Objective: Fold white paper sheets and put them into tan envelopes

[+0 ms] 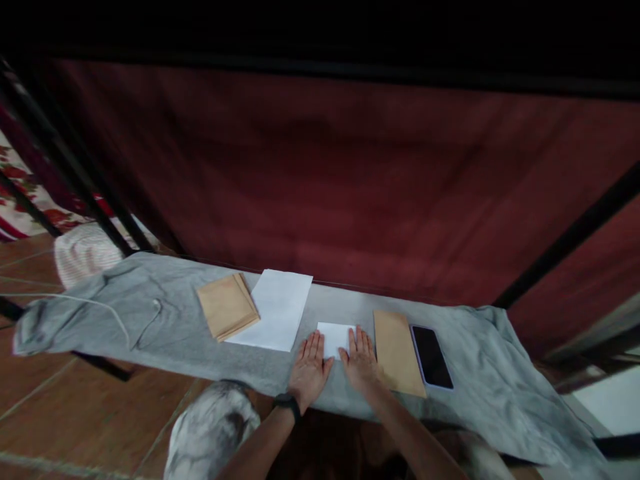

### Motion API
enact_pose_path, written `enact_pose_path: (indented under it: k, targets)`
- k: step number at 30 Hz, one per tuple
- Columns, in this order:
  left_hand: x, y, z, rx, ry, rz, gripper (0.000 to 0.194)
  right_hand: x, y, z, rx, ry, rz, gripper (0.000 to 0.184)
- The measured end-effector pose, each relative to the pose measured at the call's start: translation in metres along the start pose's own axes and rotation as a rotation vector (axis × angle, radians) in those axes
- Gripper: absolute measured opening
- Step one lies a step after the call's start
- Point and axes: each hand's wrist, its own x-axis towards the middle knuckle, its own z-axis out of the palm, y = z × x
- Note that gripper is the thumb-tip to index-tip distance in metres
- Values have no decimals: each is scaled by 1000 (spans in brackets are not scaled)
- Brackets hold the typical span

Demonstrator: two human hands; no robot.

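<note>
A small white piece of paper (pixel 336 337), looking folded, lies flat on the grey cloth. My left hand (pixel 309 371) rests flat on its left side, fingers stretched out. On the right side of the same paper lies my right hand (pixel 361 362), also flat with its fingers extended. Just right of that hand is a brown envelope (pixel 399 353). Larger white sheets (pixel 284 303) lie to the left, and a stack of brown envelopes (pixel 226 307) overlaps their left edge.
The grey cloth (pixel 175 333) covers a narrow bench-like surface. A phone (pixel 433 357) lies right of the single envelope. A white cable (pixel 113 310) crosses the left end. Behind hangs a dark red curtain (pixel 320 180) with black metal bars (pixel 565 237) beside it.
</note>
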Motion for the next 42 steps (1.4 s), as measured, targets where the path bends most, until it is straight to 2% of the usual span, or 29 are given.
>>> enact_pose_path:
  k: [5, 12, 21, 31, 36, 42]
  targets:
    - [1, -2, 2, 13, 7, -5, 62, -1, -4, 2, -11, 37, 53, 59]
    - [2, -2, 3, 2, 19, 5, 61, -3, -5, 5, 0, 160, 52, 59]
    - [2, 0, -4, 14, -23, 3, 63, -2, -5, -3, 26, 37, 76, 62]
    - [1, -1, -2, -6, -11, 8, 62, -4, -4, -5, 19, 29, 81, 64]
    - [19, 7, -5, -19, 38, 50, 57, -4, -3, -2, 21, 39, 69, 63]
    - [45, 15, 4, -26, -51, 50, 59, 0, -3, -5, 19, -3, 80, 55]
